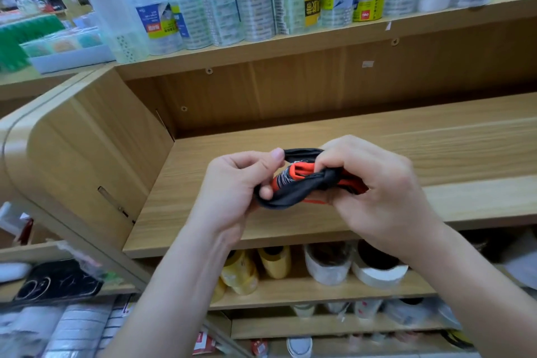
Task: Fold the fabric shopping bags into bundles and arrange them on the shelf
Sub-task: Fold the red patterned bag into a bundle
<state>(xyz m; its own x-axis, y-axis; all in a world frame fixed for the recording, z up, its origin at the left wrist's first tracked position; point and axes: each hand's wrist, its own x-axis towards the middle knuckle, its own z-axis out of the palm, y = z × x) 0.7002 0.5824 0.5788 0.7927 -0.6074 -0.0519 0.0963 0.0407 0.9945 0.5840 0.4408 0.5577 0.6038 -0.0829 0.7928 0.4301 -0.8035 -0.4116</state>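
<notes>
A small folded fabric bag bundle, orange-red with black trim and a black strap looped around it, hangs in the air between both hands. My left hand pinches the black strap at the bundle's left end, thumb on top. My right hand grips the right end, fingers curled over the fabric and hiding part of it. Both hands hover just above the front of a wooden shelf board.
The shelf above holds stacks of clear tape rolls and plastic containers. The shelf below carries yellow tape rolls and white tape rolls. A rounded wooden side panel closes the shelf on the left.
</notes>
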